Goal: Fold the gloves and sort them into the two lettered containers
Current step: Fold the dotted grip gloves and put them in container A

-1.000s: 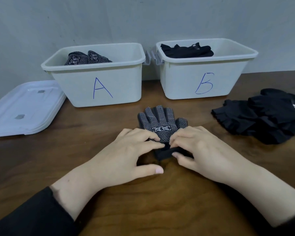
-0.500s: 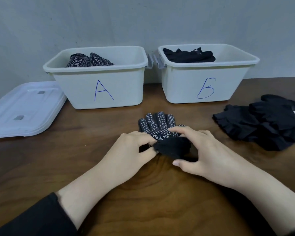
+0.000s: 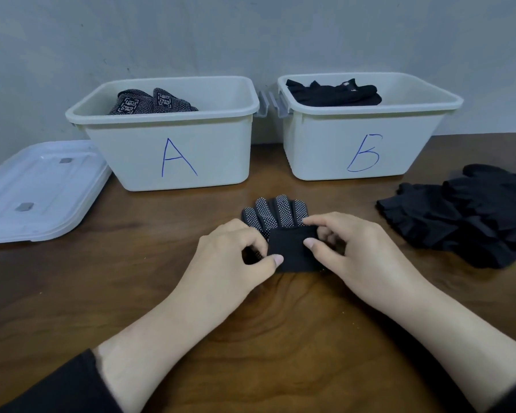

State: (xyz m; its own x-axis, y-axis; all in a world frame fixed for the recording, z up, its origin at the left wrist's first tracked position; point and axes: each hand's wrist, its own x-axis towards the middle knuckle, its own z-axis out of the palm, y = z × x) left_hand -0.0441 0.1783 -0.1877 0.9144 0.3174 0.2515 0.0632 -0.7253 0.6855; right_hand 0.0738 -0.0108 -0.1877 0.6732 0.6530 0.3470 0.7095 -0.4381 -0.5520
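A dotted work glove [image 3: 276, 217] lies flat on the wooden table [image 3: 131, 287], just in front of the gap between container A [image 3: 173, 135] and container B [image 3: 361, 129], and every place here is taken from that glove. Its long axis runs straight away from the person, its fingertips toward the containers and its cuff [image 3: 292, 253] toward the person. The cuff is doubled over onto the palm, so the plain black knit faces up and hides the lower half. The left hand [image 3: 230, 257] pinches the near left corner of the folded cuff between thumb and curled fingers, and the right hand [image 3: 355, 248] pinches its right edge the same way; both sets of fingers are closed on the cloth, not spread. Holding both corners probably keeps the fold square and stops the springy knit from opening while it is carried forward over the dotted fingers. Behind the glove and to the left, container A already holds folded dotted gloves [image 3: 149, 102], so this one most likely belongs there; behind and to the right, container B holds plain black gloves [image 3: 334, 92]. Well to the right of the glove a loose heap of black gloves [image 3: 465, 222] waits on the table, apparently unfolded. Far to the left lies a white lid [image 3: 36, 189], flat and out of the way.
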